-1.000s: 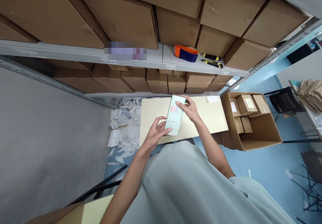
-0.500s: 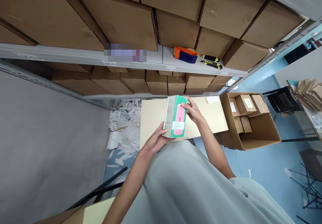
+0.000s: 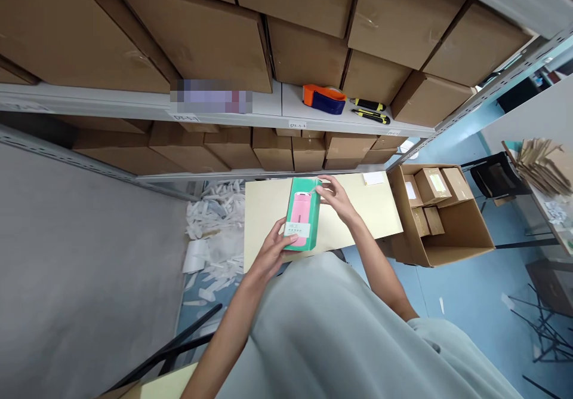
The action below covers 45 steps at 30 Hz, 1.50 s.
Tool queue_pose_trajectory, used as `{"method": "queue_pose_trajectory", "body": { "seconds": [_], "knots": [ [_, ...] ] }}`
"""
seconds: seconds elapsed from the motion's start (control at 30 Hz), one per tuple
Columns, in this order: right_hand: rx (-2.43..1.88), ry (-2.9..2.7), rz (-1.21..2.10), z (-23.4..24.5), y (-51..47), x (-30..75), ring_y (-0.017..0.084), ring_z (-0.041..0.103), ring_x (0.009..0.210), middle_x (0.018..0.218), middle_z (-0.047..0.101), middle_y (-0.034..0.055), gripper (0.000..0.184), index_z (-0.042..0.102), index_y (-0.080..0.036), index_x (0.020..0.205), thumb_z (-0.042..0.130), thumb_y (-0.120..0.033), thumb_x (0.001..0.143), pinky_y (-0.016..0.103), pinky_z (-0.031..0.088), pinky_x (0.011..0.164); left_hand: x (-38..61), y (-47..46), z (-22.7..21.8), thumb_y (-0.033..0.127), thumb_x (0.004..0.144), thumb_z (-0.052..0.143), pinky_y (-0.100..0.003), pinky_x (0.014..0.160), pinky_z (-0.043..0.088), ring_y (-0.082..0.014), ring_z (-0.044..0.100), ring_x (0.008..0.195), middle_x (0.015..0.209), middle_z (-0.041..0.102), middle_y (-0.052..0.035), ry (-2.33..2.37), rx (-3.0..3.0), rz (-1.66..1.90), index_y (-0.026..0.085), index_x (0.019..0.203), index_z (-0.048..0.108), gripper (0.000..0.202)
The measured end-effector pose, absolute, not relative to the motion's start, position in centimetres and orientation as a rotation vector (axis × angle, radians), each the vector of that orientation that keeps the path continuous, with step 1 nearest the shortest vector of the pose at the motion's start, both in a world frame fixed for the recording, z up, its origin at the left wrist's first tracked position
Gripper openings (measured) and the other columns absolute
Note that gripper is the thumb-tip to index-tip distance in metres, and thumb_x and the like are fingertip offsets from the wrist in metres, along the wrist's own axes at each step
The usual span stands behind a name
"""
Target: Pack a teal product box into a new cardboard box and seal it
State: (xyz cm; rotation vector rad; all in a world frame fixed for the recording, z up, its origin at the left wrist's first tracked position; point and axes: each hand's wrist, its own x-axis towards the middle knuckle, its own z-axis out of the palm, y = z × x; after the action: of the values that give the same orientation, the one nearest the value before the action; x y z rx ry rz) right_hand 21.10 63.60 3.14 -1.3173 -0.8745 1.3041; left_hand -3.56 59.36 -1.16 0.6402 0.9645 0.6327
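A small green product box (image 3: 302, 208) with a pink bottle-like shape and a white label band on its front is held upright above the cream tabletop (image 3: 264, 202). My left hand (image 3: 273, 246) grips its lower left corner, thumb across the front near the bottom edge. My right hand (image 3: 335, 199) is closed at the upper right edge, its thumb and fingers bent against the corner. Whether a thin flap or strip lies between those right fingertips is too small to tell.
A large open carton (image 3: 456, 241) with several small brown boxes stands right of the table. Above runs a shelf (image 3: 264, 103) with an orange-and-blue tape roll (image 3: 324, 99), yellow-black utility knives (image 3: 369, 105) and cardboard boxes. White paper scraps (image 3: 215, 214) litter the floor at left.
The green box has turned so its front with the pink shape faces me and the white side is out of sight. It has shifted slightly left; my right fingers have moved to its top corner.
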Motion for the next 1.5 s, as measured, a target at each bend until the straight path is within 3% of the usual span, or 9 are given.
{"method": "queue_pose_trajectory", "body": {
  "seconds": [0.17, 0.43, 0.53, 0.7, 0.93, 1.13, 1.27, 1.4, 1.5],
  "knots": [
    [-1.158, -0.762, 1.504, 3.0, 63.5, 21.0, 0.023, 0.075, 0.103, 0.115, 0.078, 0.0025, 0.083, 0.064, -0.035, 0.137, 0.095, -0.077, 0.072, 0.036, 0.065, 0.087, -3.6, 59.1, -1.8, 0.044, 0.074, 0.091, -0.036, 0.072, 0.067, -0.0296, 0.08, 0.097, 0.129, 0.082, -0.0127, 0.823, 0.442, 0.58, 0.024, 0.146, 0.067, 0.079],
    [-1.347, -0.839, 1.181, 2.3, 64.2, 19.7, 0.02, 0.071, 0.096, 0.114, 0.075, 0.0035, 0.061, 0.07, -0.026, 0.11, 0.099, -0.058, 0.067, 0.031, 0.062, 0.084, -3.3, 59.6, -0.4, 0.057, 0.073, 0.101, -0.039, 0.091, 0.066, -0.031, 0.081, 0.115, 0.138, 0.08, -0.0107, 0.937, 0.704, 0.582, 0.034, 0.152, 0.058, 0.093],
    [-1.38, -0.86, 1.144, 2.0, 64.4, 19.3, 0.021, 0.07, 0.098, 0.114, 0.075, 0.0043, 0.057, 0.07, -0.026, 0.109, 0.095, -0.059, 0.07, 0.033, 0.063, 0.085, -2.7, 59.4, -0.5, 0.057, 0.064, 0.107, -0.035, 0.084, 0.065, -0.0296, 0.082, 0.108, 0.13, 0.082, -0.0101, 1.052, 0.759, 0.609, 0.032, 0.147, 0.058, 0.099],
    [-1.35, -0.917, 1.157, 2.1, 64.2, 19.1, 0.022, 0.071, 0.105, 0.119, 0.076, 0.0056, 0.056, 0.073, -0.026, 0.11, 0.095, -0.061, 0.073, 0.031, 0.064, 0.085, -2.5, 58.8, -1.0, 0.054, 0.062, 0.108, -0.033, 0.079, 0.066, -0.0288, 0.083, 0.104, 0.123, 0.084, -0.0084, 1.073, 0.721, 0.635, 0.031, 0.145, 0.059, 0.1],
    [-1.163, -0.777, 1.472, 2.7, 62.9, 20.9, 0.022, 0.077, 0.103, 0.117, 0.078, 0.003, 0.078, 0.069, -0.035, 0.142, 0.092, -0.075, 0.079, 0.039, 0.066, 0.094, -5.1, 59.5, -2.5, 0.048, 0.07, 0.101, -0.038, 0.085, 0.07, -0.028, 0.083, 0.102, 0.131, 0.083, -0.0111, 0.878, 0.506, 0.589, 0.027, 0.147, 0.066, 0.086],
    [-1.212, -0.778, 1.406, 2.2, 63.8, 20.1, 0.021, 0.074, 0.095, 0.11, 0.078, 0.002, 0.072, 0.074, -0.03, 0.123, 0.101, -0.067, 0.067, 0.03, 0.063, 0.077, -5.4, 59.9, -2.0, 0.049, 0.079, 0.095, -0.043, 0.087, 0.071, -0.0348, 0.082, 0.115, 0.139, 0.081, -0.0138, 0.829, 0.534, 0.509, 0.029, 0.158, 0.061, 0.089],
    [-1.307, -0.83, 1.262, 1.6, 64.2, 19.4, 0.02, 0.072, 0.095, 0.111, 0.078, 0.0039, 0.063, 0.075, -0.026, 0.114, 0.1, -0.062, 0.069, 0.028, 0.063, 0.075, -4.4, 59.9, -0.8, 0.057, 0.071, 0.102, -0.039, 0.085, 0.07, -0.0332, 0.084, 0.111, 0.134, 0.083, -0.0118, 0.988, 0.695, 0.561, 0.033, 0.162, 0.056, 0.104],
    [-1.376, -0.826, 1.245, 1.2, 63.9, 19.3, 0.019, 0.072, 0.094, 0.11, 0.077, 0.0043, 0.065, 0.075, -0.025, 0.119, 0.096, -0.065, 0.073, 0.026, 0.062, 0.075, -4.1, 59.7, -0.3, 0.062, 0.064, 0.103, -0.037, 0.077, 0.069, -0.0335, 0.084, 0.106, 0.127, 0.084, -0.0125, 1.093, 0.736, 0.583, 0.027, 0.159, 0.06, 0.11],
    [-1.336, -0.833, 1.326, 1.4, 63.3, 19.9, 0.02, 0.075, 0.1, 0.116, 0.078, 0.0051, 0.069, 0.074, -0.027, 0.13, 0.094, -0.068, 0.078, 0.028, 0.063, 0.082, -4.4, 59.5, -0.6, 0.054, 0.064, 0.104, -0.033, 0.074, 0.067, -0.0297, 0.083, 0.097, 0.12, 0.085, -0.011, 1.093, 0.676, 0.615, 0.025, 0.156, 0.065, 0.104]
  ]
}}
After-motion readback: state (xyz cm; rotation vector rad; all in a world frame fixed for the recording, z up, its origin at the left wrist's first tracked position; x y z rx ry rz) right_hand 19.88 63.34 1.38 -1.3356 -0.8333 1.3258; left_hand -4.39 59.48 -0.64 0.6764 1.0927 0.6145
